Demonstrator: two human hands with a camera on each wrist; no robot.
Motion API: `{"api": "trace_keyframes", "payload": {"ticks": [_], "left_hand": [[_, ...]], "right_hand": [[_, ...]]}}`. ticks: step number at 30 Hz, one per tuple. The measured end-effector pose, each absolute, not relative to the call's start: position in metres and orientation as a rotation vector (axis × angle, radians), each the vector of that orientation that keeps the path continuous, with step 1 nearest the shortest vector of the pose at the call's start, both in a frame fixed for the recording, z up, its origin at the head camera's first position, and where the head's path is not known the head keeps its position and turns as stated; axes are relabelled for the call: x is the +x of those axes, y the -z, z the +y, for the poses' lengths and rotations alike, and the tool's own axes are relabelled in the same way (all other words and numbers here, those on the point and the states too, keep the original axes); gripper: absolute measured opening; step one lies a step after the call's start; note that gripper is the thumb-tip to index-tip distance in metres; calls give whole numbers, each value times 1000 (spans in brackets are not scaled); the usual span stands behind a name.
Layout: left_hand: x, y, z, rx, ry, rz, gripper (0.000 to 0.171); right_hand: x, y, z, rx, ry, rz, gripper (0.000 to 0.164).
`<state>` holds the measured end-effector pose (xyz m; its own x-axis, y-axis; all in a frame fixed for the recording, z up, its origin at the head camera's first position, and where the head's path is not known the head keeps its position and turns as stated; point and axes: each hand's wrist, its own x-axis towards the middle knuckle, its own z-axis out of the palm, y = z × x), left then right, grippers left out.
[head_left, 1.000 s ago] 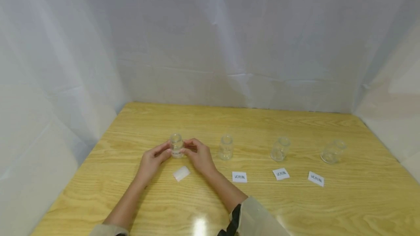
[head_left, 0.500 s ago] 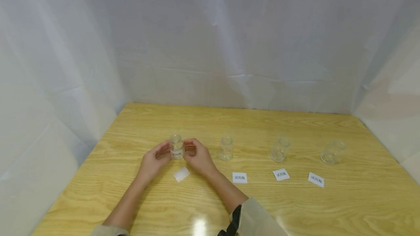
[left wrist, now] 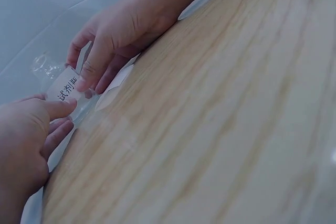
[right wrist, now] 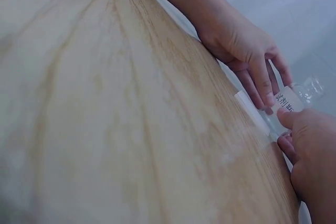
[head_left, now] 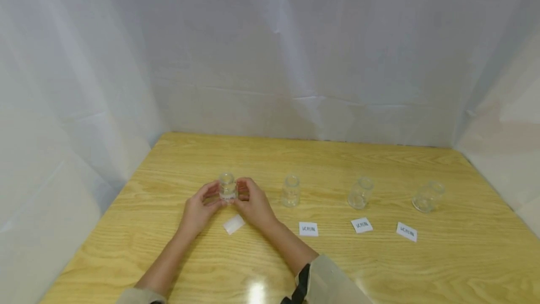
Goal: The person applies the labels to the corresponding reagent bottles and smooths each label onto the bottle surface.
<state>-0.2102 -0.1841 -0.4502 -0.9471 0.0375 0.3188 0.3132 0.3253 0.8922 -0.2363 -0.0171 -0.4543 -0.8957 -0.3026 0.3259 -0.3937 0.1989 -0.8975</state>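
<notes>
Upright on the table stands a small clear glass bottle (head_left: 227,187) with a white label (left wrist: 65,86) bearing printed characters on its front. My left hand (head_left: 198,208) holds the bottle from the left, its thumb pressing one end of the label. From the other side my right hand (head_left: 255,205) grips it, with the thumb on the label's opposite end. Both wrist views show the thumbs on the label and fingers around the glass; the bottle's back is hidden. In front of the bottle lies a blank whitish slip (head_left: 234,224).
To the right stand three more clear glass bottles, one upright bottle (head_left: 291,191), another bottle (head_left: 360,193) and a far-right bottle (head_left: 428,196). Before them lie three printed labels: a near label (head_left: 308,229), a middle label (head_left: 362,225) and a right label (head_left: 407,231). White sheeting (head_left: 295,60) surrounds the wooden table (head_left: 358,271).
Half a second ago the thumbs were off the label's front and the print showed in the head view. Now both thumbs have come together low on the bottle's front.
</notes>
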Motion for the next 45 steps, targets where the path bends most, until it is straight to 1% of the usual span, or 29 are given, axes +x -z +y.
{"api": "trace_keyframes", "payload": {"ticks": [6, 16, 23, 31, 34, 39, 42, 45], "left_hand": [[-210, 451, -185, -324, 1557, -2365, 48], [-210, 449, -185, -289, 1552, -2386, 44], [-210, 449, -187, -306, 1573, -2402, 45], [-209, 446, -189, -280, 1633, -2449, 53], [-209, 447, -189, -296, 1594, -2446, 49], [-211, 447, -189, -270, 1615, -2407, 40], [-211, 447, -188, -247, 1633, -2388, 37], [-210, 448, -189, -233, 1637, -2394, 37]], "right_hand": [[-237, 456, -16, 700, -1804, -2347, 41], [-239, 455, -13, 711, -1803, -2328, 33], [-239, 455, -13, 679, -1875, -2329, 33], [-238, 454, -13, 668, -1910, -2353, 38], [-238, 454, -12, 687, -1873, -2348, 37], [-237, 453, -11, 714, -1832, -2334, 31], [-228, 440, -10, 728, -1840, -2319, 28], [-219, 425, -8, 734, -1852, -2326, 28]]}}
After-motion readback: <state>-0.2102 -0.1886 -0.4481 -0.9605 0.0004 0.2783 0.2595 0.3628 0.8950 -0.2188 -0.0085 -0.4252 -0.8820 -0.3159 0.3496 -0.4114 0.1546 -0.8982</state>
